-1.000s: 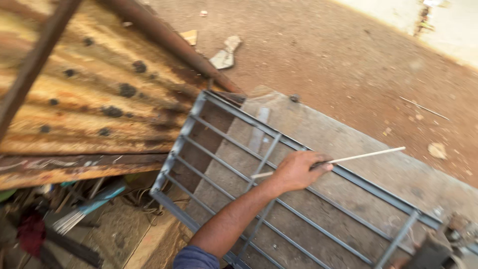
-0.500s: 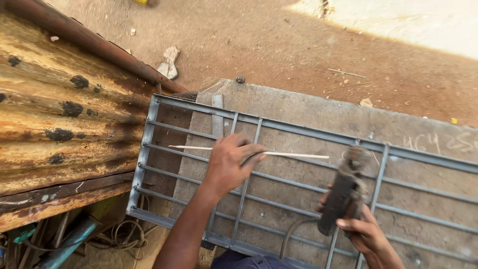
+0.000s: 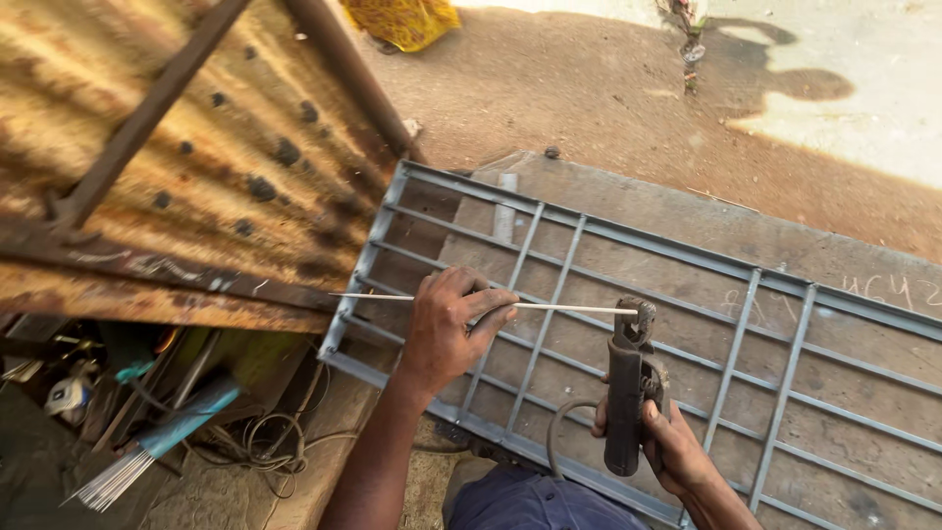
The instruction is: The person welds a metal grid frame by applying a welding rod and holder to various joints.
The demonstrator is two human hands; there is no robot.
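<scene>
My left hand (image 3: 449,324) pinches a thin white welding rod (image 3: 569,308) that lies level over a grey metal grille (image 3: 628,245). The rod's right tip sits at the jaws of a dark electrode holder (image 3: 628,388). My right hand (image 3: 672,447) grips that holder by its handle, upright, with a cable (image 3: 564,422) looping from its base. Both hands hover above the grille's lower left part.
The grille rests on a grey slab (image 3: 706,221) on brown dirt ground. Rusty corrugated sheet (image 3: 196,167) with a steel frame lies to the left. Below it are a bundle of rods (image 3: 123,476), coiled wires (image 3: 270,442) and clutter. A yellow sack (image 3: 397,20) lies far off.
The view has swung from the left to face the grille. My right hand came into view with the holder, and the rod's tip has come to the holder's jaws.
</scene>
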